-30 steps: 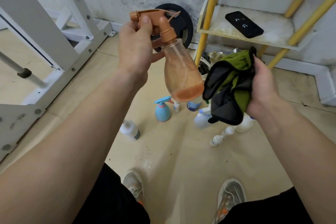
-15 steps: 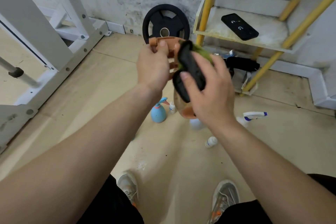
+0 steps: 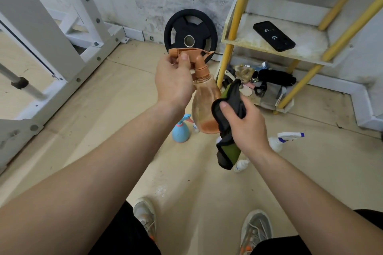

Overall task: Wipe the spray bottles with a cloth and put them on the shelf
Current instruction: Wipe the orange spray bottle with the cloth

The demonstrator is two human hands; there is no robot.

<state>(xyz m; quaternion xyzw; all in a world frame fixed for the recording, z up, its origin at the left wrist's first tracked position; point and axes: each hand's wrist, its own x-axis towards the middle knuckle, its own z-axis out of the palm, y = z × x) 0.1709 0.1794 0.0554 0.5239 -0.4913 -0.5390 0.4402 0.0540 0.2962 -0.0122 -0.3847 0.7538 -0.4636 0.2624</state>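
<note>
Orange plastic, translucent and filmed with residue, makes up the spray bottle [image 3: 204, 105], which hangs in the air in front of the person, above the floor [image 3: 103, 120] and just left of the yellow-framed shelf [image 3: 267, 48]. The left hand [image 3: 176, 83] grips it by the trigger head, fingers curled round under the head and the thumb pressed on its side. The right hand [image 3: 247, 125] has its fingers clamped on a black and green cloth [image 3: 229, 107], the thumb pinning the fold, and the cloth touches the bottle's right flank low down.

The bottle's long axis runs near upright, head up and base down, with the base swung slightly to the person's right. The nozzle points to the person's left, toward the white rack [image 3: 62, 37].

The step in hand looks like wiping the body. To do it well, hold firm at the head so the bottle does not swing away under the cloth's push. Wrap the cloth round the belly rather than dabbing one side, and draw it from shoulder to base. Then turn the bottle by the head to reach the far side, and finish at the trigger without squeezing the lever. Orange liquid sits in the base, so an upright hold seems wise.

A blue spray bottle [image 3: 180, 131] and a white spray bottle [image 3: 274, 144] wait on the floor below, not yet shelved
</note>
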